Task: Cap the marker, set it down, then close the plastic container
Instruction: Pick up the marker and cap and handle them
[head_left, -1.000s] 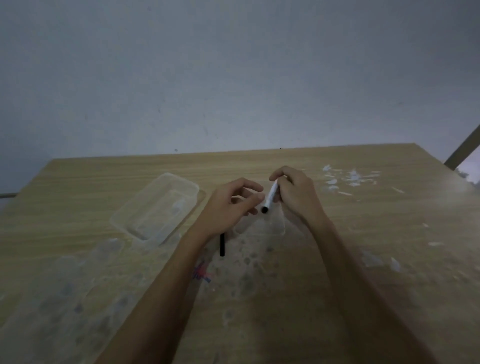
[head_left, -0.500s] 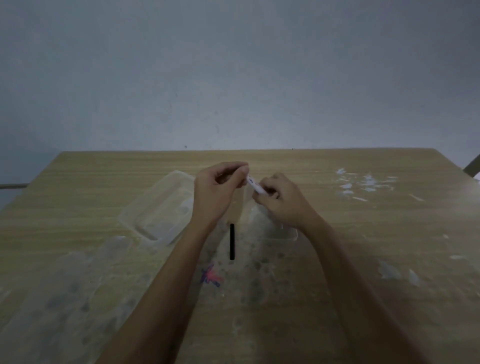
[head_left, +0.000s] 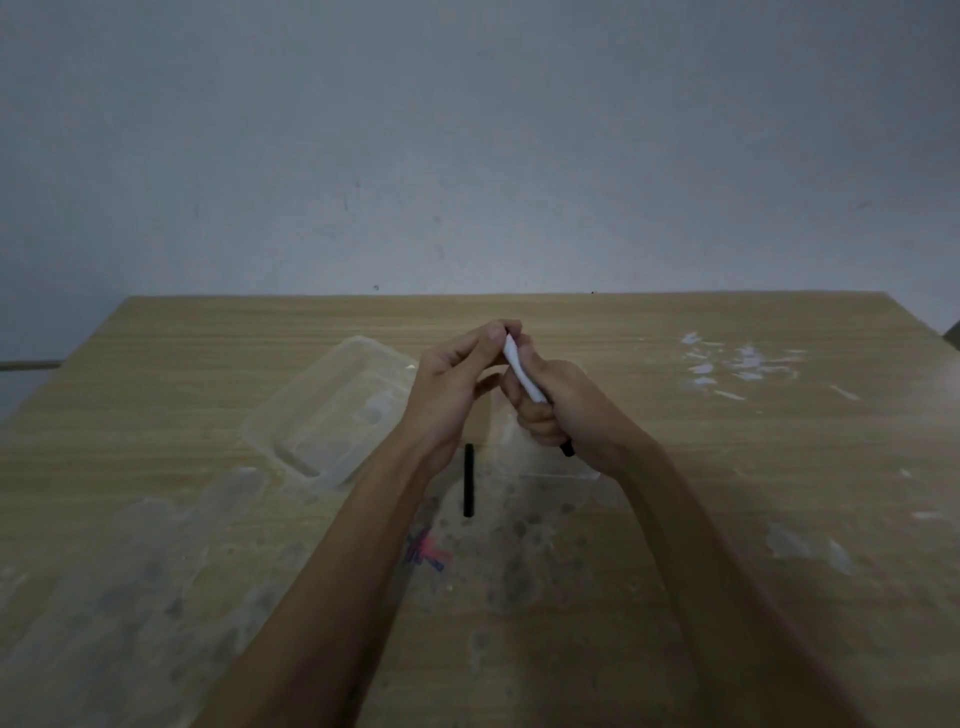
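Right hand (head_left: 566, 410) fists the white marker (head_left: 523, 375) above table (head_left: 675, 597) center, left hand (head_left: 457, 374) pinching its upper tip, likely seating the cap; clear plastic container (head_left: 332, 415) lies open at 9 o'clock.

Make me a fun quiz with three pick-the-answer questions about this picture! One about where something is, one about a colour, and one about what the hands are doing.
1. Where is the clear plastic lid?
A. To the left of the left hand
B. On top of the marker
C. At the right edge of the table

2. What colour is the thin stick lying on the table?
A. Red
B. Black
C. White

3. What is happening with the white marker?
A. It lies alone on the table
B. Both hands hold it above the table
C. It stands in a cup

Answers:
1. A: the lid rests on the wood beside the left hand.
2. B: the stick is dark black.
3. B: the right hand grips the barrel, left fingers pinch its top end.
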